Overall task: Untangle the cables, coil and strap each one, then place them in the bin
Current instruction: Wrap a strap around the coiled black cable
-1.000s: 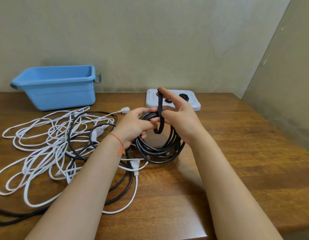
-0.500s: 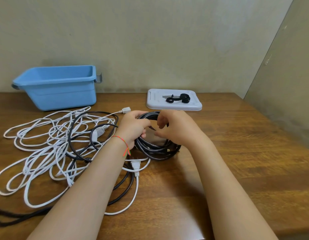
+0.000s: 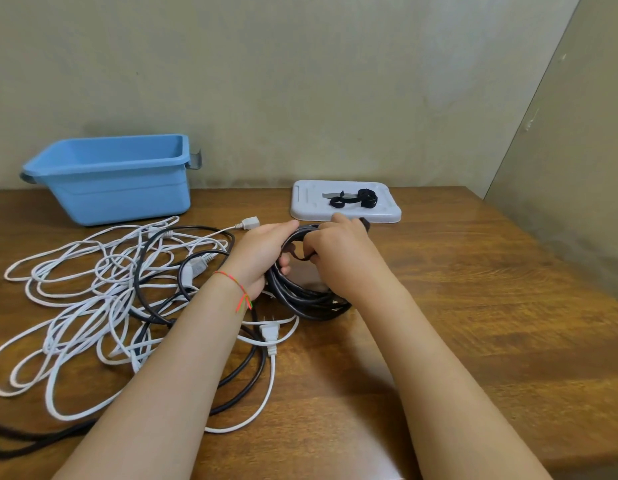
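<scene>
A coiled black cable [image 3: 302, 299] rests on the wooden table in the middle. My left hand [image 3: 262, 252] grips the coil's left top. My right hand [image 3: 335, 254] pinches a black strap [image 3: 295, 252] wrapped around the coil's top. To the left lies a tangle of white cables [image 3: 92, 289] mixed with another black cable [image 3: 245, 382]. The blue bin [image 3: 110, 192] stands at the back left, and I cannot see anything inside it.
A white tray [image 3: 387, 211] holding spare black straps [image 3: 356, 199] sits just behind my hands. A white plug [image 3: 270, 332] lies under my left wrist. Walls close in at the back and right. Bare wood shows on the table's right half.
My right hand had the strap raised above the coil; it has brought the strap down and around the coil's top. The coil has sunk lower toward the table.
</scene>
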`<state>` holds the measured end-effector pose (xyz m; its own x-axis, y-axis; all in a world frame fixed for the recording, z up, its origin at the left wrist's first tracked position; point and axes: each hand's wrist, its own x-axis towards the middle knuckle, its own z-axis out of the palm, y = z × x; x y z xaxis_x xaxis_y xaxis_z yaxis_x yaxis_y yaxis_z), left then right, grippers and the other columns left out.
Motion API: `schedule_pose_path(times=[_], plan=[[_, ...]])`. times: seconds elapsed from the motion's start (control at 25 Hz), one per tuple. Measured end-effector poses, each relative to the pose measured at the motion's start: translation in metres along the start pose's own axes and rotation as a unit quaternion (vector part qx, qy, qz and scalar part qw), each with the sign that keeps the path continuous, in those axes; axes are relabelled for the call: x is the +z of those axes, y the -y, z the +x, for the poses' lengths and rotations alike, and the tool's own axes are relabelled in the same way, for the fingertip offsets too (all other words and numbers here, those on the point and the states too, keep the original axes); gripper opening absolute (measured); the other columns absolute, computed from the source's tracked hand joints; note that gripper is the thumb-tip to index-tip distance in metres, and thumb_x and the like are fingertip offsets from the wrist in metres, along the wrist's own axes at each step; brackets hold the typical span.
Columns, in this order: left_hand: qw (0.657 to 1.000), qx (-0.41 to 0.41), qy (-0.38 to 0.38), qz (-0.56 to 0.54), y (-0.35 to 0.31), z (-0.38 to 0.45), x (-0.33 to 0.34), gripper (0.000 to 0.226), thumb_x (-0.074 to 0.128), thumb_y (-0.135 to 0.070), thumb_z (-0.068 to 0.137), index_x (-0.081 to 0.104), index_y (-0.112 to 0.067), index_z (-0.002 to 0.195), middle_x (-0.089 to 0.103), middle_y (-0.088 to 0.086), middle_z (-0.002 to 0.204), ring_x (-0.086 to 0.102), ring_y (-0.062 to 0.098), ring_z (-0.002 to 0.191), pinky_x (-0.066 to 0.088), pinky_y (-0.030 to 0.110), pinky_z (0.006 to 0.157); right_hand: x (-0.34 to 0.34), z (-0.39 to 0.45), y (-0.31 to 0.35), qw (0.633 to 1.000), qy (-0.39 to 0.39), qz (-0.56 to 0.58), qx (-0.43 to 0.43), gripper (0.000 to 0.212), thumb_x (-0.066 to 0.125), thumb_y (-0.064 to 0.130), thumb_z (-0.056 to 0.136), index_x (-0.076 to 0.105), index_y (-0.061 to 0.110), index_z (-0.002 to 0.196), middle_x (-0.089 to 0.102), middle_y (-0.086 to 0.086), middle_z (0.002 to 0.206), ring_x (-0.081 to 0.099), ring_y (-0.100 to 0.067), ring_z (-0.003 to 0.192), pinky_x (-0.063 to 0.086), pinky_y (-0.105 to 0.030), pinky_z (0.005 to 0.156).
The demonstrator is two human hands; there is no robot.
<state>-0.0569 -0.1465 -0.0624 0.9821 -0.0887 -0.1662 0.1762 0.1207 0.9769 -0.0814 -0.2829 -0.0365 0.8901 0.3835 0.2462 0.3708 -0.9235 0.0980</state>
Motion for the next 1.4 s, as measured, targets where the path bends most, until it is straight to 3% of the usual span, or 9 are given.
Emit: schedule_pose_path(times=[0.12,0.2,0.28,0.4,0.52,0.8,1.08,1.2,1.4], plan=[[1.0,-0.008,0.004,0.004,-0.003,-0.003,0.001,0.025,0.054,-0.028,0.1,0.065,-0.01,0.112,0.053,0.007,0.081,0.044,0.01,0.047,0.039,0.023,0.043,0.003,-0.002,0.008,0.997,-0.071,-0.032,0.001,0.019,0.058,0.008,0.089,0.067,0.025,0.087,0.046,0.006,0.078,0.042,-0.023,0.101,0.019,-0.033,0.079],[1.0,-0.014,-0.002,0.013,-0.004,-0.003,0.001,0.028,0.053,-0.03,0.1,0.066,-0.011,0.116,0.054,0.007,0.083,0.046,0.01,0.048,0.041,0.024,0.043,0.009,-0.004,0.013,0.984,-0.176,-0.036,0.016,0.021,0.069,-0.001,0.07,0.063,0.017,0.061,0.04,0.004,0.061,0.051,-0.029,0.088,0.019,-0.035,0.075],[1.0,-0.024,-0.011,0.013,-0.004,-0.003,0.001,0.029,0.05,-0.032,0.101,0.067,-0.013,0.116,0.055,0.007,0.084,0.047,0.01,0.047,0.042,0.024,0.044,0.015,-0.004,0.016,0.97,-0.242,-0.021,0.025,0.023,0.06,-0.006,0.062,0.057,0.013,0.049,0.04,0.0,0.05,0.053,-0.029,0.075,0.022,-0.038,0.074],[1.0,-0.017,-0.004,-0.009,-0.004,-0.005,0.001,0.027,0.047,-0.028,0.103,0.069,-0.014,0.107,0.059,0.003,0.072,0.046,0.011,0.048,0.041,0.025,0.044,0.022,-0.003,0.016,0.957,-0.288,-0.024,0.011,0.022,0.042,-0.003,0.066,0.053,0.011,0.053,0.047,-0.003,0.05,0.052,-0.028,0.069,0.027,-0.04,0.075],[1.0,0.007,-0.012,-0.005,-0.005,-0.007,0.002,0.022,0.051,-0.024,0.101,0.065,-0.014,0.086,0.054,-0.002,0.055,0.043,0.012,0.046,0.037,0.024,0.042,0.033,0.004,0.015,0.938,-0.344,-0.03,0.027,0.019,0.047,-0.004,0.073,0.052,0.012,0.066,0.049,-0.004,0.057,0.05,-0.028,0.068,0.031,-0.04,0.079],[0.998,0.058,-0.006,0.031,-0.005,-0.009,0.005,0.027,0.056,-0.022,0.099,0.052,-0.022,0.126,0.061,0.009,0.08,0.05,0.014,0.046,0.043,0.027,0.043,0.033,0.01,-0.01,0.957,-0.29,0.017,0.025,0.034,0.079,0.024,0.073,0.06,0.011,0.098,0.063,-0.004,0.093,0.059,-0.028,0.095,0.032,-0.046,0.108],[0.986,0.144,-0.031,0.071,-0.008,-0.013,0.006,0.031,0.071,-0.02,0.089,0.06,-0.021,0.118,0.077,-0.001,0.099,0.071,0.015,0.093,0.054,0.025,0.064,0.028,0.008,-0.017,0.955,-0.293,0.041,0.026,0.025,0.076,0.023,0.074,0.058,0.012,0.088,0.058,-0.003,0.083,0.052,-0.03,0.084,0.039,-0.043,0.086],[0.984,0.171,-0.016,0.043,-0.007,-0.012,0.005,0.03,0.07,-0.008,0.089,0.062,-0.017,0.116,0.077,0.0,0.099,0.071,0.017,0.1,0.055,0.034,0.089,0.028,0.007,-0.016,0.951,-0.305,0.039,0.028,0.023,0.073,0.018,0.073,0.057,0.011,0.088,0.056,-0.004,0.083,0.05,-0.03,0.084,0.04,-0.044,0.084],[0.994,0.081,-0.019,0.07,-0.011,-0.016,0.006,0.016,0.072,-0.025,0.089,0.073,-0.016,0.102,0.076,0.006,0.097,0.072,0.021,0.091,0.055,0.036,0.082,0.026,0.007,-0.016,0.948,-0.314,0.031,0.035,0.022,0.072,0.018,0.07,0.055,0.01,0.082,0.054,-0.005,0.08,0.05,-0.031,0.082,0.04,-0.044,0.082]])
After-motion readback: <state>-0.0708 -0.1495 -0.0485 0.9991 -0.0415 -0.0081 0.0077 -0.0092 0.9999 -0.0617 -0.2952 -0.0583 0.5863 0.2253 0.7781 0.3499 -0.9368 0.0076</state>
